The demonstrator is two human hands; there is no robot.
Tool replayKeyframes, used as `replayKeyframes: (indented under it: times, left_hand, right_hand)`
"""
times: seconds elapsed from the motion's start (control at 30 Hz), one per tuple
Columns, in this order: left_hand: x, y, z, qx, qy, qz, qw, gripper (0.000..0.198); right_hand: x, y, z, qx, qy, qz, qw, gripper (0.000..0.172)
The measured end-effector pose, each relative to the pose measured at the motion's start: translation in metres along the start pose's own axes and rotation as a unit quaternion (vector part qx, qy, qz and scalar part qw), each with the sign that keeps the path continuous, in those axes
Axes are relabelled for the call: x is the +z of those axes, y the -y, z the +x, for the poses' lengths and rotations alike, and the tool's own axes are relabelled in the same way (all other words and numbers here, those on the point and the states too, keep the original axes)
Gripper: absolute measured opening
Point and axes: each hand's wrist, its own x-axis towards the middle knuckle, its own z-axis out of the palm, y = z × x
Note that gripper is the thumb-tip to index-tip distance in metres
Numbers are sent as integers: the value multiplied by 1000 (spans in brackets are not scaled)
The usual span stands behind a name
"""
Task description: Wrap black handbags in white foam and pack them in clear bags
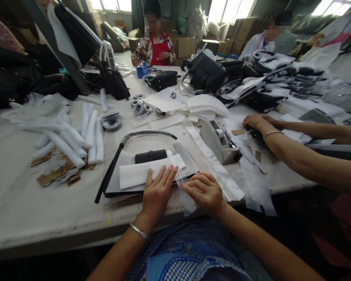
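Note:
A flat black handbag [152, 157] with a curved strap lies at the near table edge, partly covered by white foam wrap [140, 175]. My left hand [158, 191] rests flat on the wrap, fingers spread. Beside it, my right hand [206, 193] pinches a clear plastic strip [181, 183] that runs across the bag's right end and hangs over the table edge.
A grey tape dispenser [219, 142] stands right of the bag. A co-worker's hand [256, 123] reaches in from the right. Rolled white foam tubes [76, 136] lie at left, stacked black bags [251, 82] at the back. Another person [156, 48] sits across the table.

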Motion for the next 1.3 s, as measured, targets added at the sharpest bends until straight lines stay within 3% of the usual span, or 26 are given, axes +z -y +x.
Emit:
replayKeyframes:
  times: [0.3,0.5,0.6,0.8,0.93,1.0,1.03,1.17,1.3]
  left_hand:
    - [-20,-2,8,-26,86,-67,994,59]
    - [-16,-12,17,-90,29,-81,992,38]
    - [-7,-13,15,-80,17,-62,995,36]
    - [2,-7,9,-48,9,-18,999,36]
    - [5,-7,7,-41,3,-5,999,36]
    - [6,-7,6,-39,2,-4,999,36]
    - [6,-7,5,-37,3,-4,999,36]
    - [6,-7,4,-28,1,3,1000,37]
    - [7,-7,3,-18,-9,15,1000,36]
  right_hand:
    - [22,-10,-18,-5,5,-9,1000,29]
    - [27,-10,-24,11,-15,-10,1000,29]
    - [29,-9,-26,18,-6,-21,1000,26]
    - [8,-8,-40,34,44,52,997,35]
    - [-11,-6,-61,24,145,129,981,50]
    - [-11,-4,-67,7,189,133,973,61]
    - [-7,-3,-69,5,190,129,973,58]
    - [15,3,-68,7,93,140,986,30]
    - [21,13,-61,33,35,161,986,26]
